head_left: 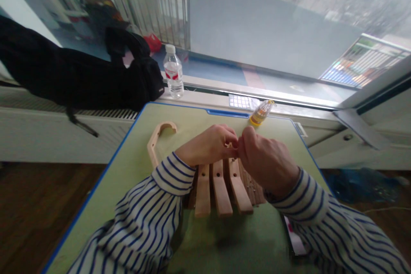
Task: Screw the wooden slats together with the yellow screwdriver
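Note:
My left hand and my right hand meet over the middle of the desk. Their fingers are bent and pressed together at the tips. Whatever sits between them is too small or too hidden to name. Just below lie three pale wooden pieces side by side: a left piece, a middle piece and a right piece, each with a dark hole. Their far ends are covered by my hands. Under them is a brown board with small bits on it. A curved wooden hook lies left of my left wrist.
The green desk has a blue edge. A small bottle of yellow liquid rests tilted at the far edge. On the sill stand a water bottle and a white gridded item. A black bag lies at the left.

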`<state>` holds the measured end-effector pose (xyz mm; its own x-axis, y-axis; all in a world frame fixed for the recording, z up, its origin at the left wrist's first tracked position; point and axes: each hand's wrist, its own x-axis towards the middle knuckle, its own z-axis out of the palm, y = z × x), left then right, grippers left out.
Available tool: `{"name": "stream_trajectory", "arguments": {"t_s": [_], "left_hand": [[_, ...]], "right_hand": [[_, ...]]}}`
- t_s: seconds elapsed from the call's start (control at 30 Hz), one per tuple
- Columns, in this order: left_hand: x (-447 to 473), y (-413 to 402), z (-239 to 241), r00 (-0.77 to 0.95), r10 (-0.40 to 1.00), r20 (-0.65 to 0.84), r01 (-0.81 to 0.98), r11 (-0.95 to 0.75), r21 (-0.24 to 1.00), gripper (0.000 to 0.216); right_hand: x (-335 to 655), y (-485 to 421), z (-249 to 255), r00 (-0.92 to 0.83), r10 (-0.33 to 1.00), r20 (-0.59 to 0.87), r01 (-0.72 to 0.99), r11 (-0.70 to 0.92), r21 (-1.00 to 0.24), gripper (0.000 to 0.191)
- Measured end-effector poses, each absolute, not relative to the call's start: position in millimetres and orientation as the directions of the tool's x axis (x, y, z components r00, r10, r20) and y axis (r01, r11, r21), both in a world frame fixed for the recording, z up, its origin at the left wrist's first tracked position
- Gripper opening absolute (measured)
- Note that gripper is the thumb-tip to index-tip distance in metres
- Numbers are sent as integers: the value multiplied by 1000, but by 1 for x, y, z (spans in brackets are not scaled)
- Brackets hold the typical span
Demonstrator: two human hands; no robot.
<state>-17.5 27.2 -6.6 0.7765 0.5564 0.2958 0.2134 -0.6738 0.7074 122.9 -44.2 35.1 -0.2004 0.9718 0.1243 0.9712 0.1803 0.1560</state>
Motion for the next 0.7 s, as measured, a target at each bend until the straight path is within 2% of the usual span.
{"name": "stream_trajectory", "arguments": {"t_s": [0.17, 0.33, 0.43, 0.57, 0.7], "left_hand": [[-18, 27, -6, 776, 561, 290, 187, -643, 743, 17], [-19, 28, -6, 777, 557, 292, 158, -622, 767, 24], [-20, 29, -9, 773, 563, 294, 168, -628, 760, 24], [-21, 30, -10, 778, 564, 276, 173, -616, 769, 23], [-22, 31, -7, 785, 557, 272, 176, -621, 764, 20]], "right_hand": [[140, -40, 51, -442, 897, 2, 897, 442, -23, 27], [152, -30, 58, -586, 810, -32, 810, 586, 5, 27], [151, -25, 51, -619, 784, -38, 784, 620, 24, 25], [149, -24, 39, -593, 805, 38, 804, 589, 76, 25], [147, -26, 33, -565, 822, 75, 825, 560, 72, 25]]}}
